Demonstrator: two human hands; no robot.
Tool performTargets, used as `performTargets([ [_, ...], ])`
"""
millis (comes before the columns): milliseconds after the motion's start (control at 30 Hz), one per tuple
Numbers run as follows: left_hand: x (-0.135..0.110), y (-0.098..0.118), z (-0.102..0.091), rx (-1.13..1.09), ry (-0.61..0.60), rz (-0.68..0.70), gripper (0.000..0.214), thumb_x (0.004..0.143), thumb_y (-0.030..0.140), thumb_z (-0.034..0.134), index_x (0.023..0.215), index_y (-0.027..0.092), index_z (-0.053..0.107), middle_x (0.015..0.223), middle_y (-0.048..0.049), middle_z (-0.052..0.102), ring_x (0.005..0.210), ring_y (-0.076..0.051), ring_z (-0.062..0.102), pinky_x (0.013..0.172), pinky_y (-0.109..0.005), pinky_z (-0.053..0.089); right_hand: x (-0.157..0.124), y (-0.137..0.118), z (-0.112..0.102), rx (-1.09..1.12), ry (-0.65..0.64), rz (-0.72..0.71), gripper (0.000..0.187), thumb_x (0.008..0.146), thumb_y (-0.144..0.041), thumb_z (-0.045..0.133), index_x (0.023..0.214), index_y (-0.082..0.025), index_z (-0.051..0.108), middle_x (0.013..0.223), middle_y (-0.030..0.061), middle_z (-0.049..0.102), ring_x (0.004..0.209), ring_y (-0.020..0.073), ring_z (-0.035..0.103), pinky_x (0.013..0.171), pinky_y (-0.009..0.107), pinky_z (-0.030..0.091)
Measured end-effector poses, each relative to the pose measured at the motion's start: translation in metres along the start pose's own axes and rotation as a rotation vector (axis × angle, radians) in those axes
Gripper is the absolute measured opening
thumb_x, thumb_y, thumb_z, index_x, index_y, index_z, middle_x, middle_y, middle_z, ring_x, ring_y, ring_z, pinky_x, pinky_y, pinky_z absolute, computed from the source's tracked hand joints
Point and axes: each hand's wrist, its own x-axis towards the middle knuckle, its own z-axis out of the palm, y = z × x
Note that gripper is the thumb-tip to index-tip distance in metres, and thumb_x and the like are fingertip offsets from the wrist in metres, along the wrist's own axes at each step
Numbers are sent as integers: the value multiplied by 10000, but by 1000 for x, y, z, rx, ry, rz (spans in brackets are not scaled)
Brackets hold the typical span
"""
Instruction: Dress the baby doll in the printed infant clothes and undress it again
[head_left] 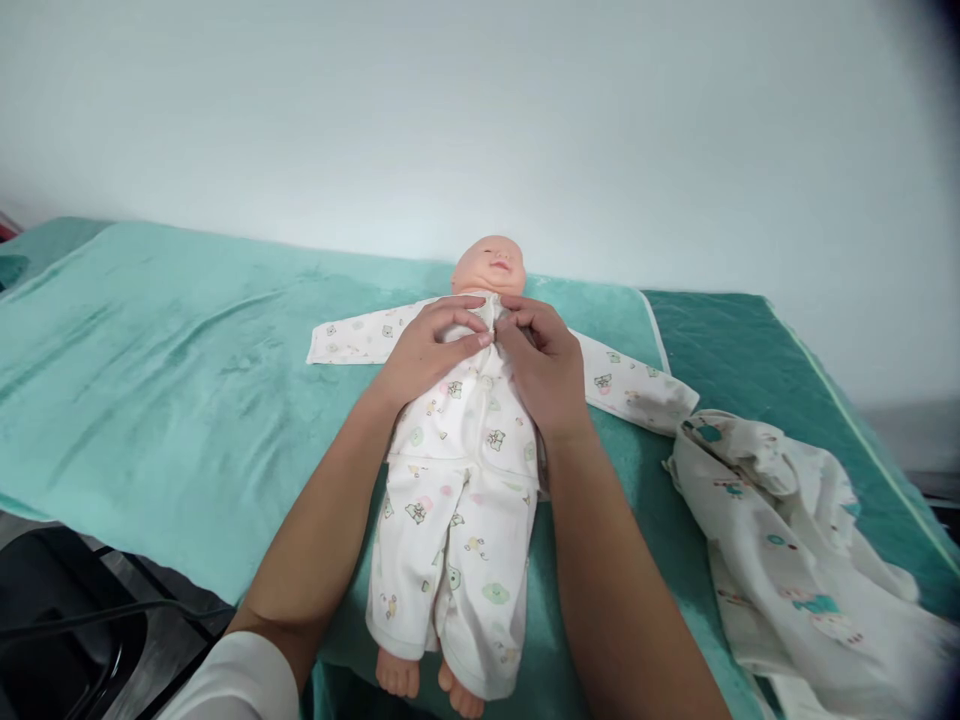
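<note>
A baby doll [487, 265] lies on its back, its head toward the wall and its bare feet toward me. It wears a white printed top [457, 405] with long sleeves spread to both sides, and matching trousers [450, 560]. My left hand [439, 340] pinches the left edge of the top's front opening near the neck. Opposite it, my right hand [540, 350] grips the right edge, the thumbs and fingertips of both hands almost meeting at the chest. Whatever fastener lies between the fingertips is too small to make out.
A light green blanket [172, 380] covers most of the bed, over a darker green quilted cover [720, 350]. Crumpled white printed cloth [795, 560] lies at the right, touching the doll's sleeve end. A black chair [67, 610] stands at lower left. Behind rises a white wall [450, 120].
</note>
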Motion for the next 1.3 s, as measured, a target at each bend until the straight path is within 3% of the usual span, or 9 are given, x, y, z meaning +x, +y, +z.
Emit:
performTargets([
  [233, 0, 1, 0, 14, 9, -46, 97, 909, 338, 712, 894, 250, 750, 1464, -21, 624, 1403, -270, 538, 1189, -476, 400, -3, 0, -8, 23, -121, 28, 42, 842, -280, 690, 811, -253, 684, 1347, 36, 681, 1300, 252, 598, 1062, 436, 476],
  [400, 1, 0, 1, 53, 10, -32, 81, 905, 303, 710, 866, 244, 749, 1447, -25, 636, 1377, -273, 560, 1177, -484, 421, -3, 3, -12, 55, -188, 0, 69, 845, -329, 735, 846, -269, 700, 1383, 23, 659, 1367, 258, 561, 1170, 480, 400],
  [667, 2, 0, 0, 74, 16, -23, 90, 903, 260, 685, 838, 236, 742, 1430, -26, 649, 1370, -271, 567, 1198, -497, 404, -1, 7, -15, 22, -225, -40, 112, 864, -370, 730, 850, -268, 686, 1406, 29, 644, 1382, 258, 547, 1205, 483, 370],
  [1067, 1, -5, 0, 24, -2, 30, 97, 933, 264, 668, 864, 242, 732, 1460, -24, 627, 1396, -250, 560, 1195, -465, 420, 0, 4, -8, 7, -106, 34, 23, 807, -258, 715, 804, -256, 693, 1293, 28, 707, 1267, 253, 620, 1137, 481, 432],
  [1300, 0, -7, 0, 2, 5, 62, 78, 936, 317, 694, 947, 283, 763, 1440, -23, 641, 1397, -250, 565, 1182, -454, 454, -3, -4, -7, 129, -47, 201, 98, 772, -316, 735, 706, -243, 731, 1270, -1, 740, 1052, 239, 689, 895, 403, 582],
])
